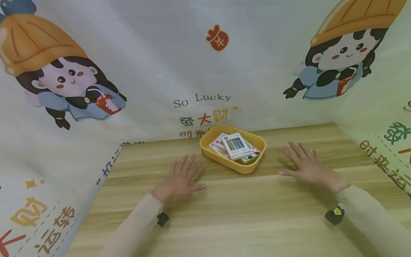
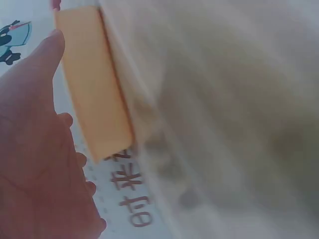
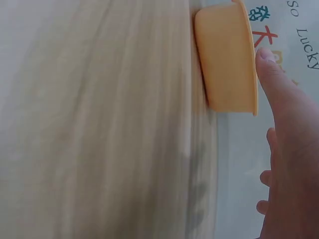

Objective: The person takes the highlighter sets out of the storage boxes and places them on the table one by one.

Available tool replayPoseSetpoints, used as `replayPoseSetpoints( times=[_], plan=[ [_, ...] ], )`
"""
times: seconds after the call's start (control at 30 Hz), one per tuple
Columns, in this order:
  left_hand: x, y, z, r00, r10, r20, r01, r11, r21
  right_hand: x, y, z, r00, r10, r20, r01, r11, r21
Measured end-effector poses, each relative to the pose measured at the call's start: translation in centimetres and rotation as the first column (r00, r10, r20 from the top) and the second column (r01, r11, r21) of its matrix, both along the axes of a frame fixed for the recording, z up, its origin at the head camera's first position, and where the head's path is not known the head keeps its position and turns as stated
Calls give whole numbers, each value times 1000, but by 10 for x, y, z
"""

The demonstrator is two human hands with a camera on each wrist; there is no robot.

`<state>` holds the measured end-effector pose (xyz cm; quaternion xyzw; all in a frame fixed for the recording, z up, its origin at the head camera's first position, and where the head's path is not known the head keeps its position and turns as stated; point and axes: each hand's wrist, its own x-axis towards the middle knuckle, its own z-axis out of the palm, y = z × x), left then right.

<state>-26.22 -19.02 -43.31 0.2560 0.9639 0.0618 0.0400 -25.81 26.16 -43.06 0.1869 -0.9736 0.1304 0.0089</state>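
Observation:
A yellow plastic basket (image 1: 221,163) stands on the wooden table near the back wall. Inside it lie several small boxes, the topmost a white box (image 1: 236,146) with a window showing coloured sticks. To the left of the basket is my left hand (image 1: 181,178), fingers spread and holding nothing. My right hand (image 1: 305,166) is on the other side, its fingers also spread and nothing in it. Both wrist views show the outer side of the basket (image 3: 227,59) beyond the thumb, apart from the hand.
Printed white cloth (image 1: 154,71) with cartoon figures and lettering hangs behind the table (image 1: 237,214) and along both sides. The basket is close to the rear cloth. A small black device (image 1: 162,218) sits at the left wrist, another black device (image 1: 335,215) at the right.

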Motion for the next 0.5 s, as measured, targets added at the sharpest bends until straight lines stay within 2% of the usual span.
replayPoseSetpoints(
  times=[0.13,0.27,0.37,0.5],
  plan=[
    [-14,13,17,998,-40,-41,40,999,-5,-14,-8,12,1000,17,0,-17,1000,11],
    [-22,28,34,997,-68,-22,67,998,-20,-25,-17,20,999,33,17,-33,999,4],
    [-26,37,41,997,-70,-10,70,997,-38,-33,-24,24,998,51,29,-51,999,-5],
    [-30,46,45,997,-74,2,74,996,-53,-42,-31,25,997,67,40,-67,998,0]
  ],
)
